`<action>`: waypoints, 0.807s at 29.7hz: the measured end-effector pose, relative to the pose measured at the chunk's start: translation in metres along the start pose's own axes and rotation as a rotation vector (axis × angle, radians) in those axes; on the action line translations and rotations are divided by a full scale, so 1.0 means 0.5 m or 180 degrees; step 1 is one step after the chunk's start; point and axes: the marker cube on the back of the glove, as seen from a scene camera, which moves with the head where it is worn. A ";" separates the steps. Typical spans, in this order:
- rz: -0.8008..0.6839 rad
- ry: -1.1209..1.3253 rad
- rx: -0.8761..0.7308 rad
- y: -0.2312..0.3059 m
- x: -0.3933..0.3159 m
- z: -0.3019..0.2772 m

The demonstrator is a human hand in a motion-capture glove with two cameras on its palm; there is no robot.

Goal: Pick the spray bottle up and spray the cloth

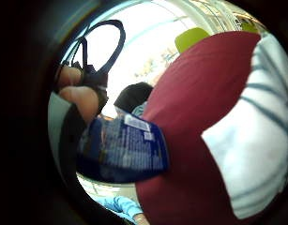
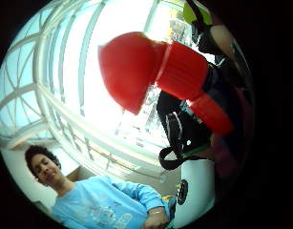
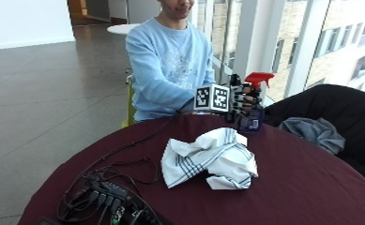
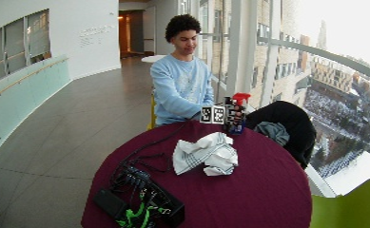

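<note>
Gloved right hand [image 3: 243, 104]: fingers wrapped round spray bottle [image 3: 253, 101], apparently lifted. Best: aim red nozzle [image 3: 258, 78] down at cloth [image 3: 209, 158], then squeeze.

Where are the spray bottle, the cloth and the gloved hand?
spray bottle [image 3: 257, 78]: outside view, red trigger head.
cloth [image 3: 210, 157]: outside view, middle of crumpled folds.
gloved hand [image 3: 242, 102]: outside view, fingers around the bottle.

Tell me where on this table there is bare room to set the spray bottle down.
Bare maroon tablecloth lies between the crumpled cloth and the near right edge, and also between the cloth and the hand holding the spray bottle. The near left corner is crowded with cables and a power strip.
</note>
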 end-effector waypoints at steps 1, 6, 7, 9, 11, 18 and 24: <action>-0.0034 0.0082 -0.0060 0.010 -0.008 -0.023; -0.0142 0.0782 -0.0281 0.079 -0.029 -0.160; -0.0145 0.0970 -0.0293 0.097 -0.027 -0.192; -0.0117 0.1314 -0.0312 0.137 -0.019 -0.257; -0.0060 0.1593 -0.0326 0.178 -0.006 -0.315; 0.0234 0.2408 -0.0302 0.328 0.064 -0.473; 0.0354 0.2747 -0.0351 0.378 0.113 -0.550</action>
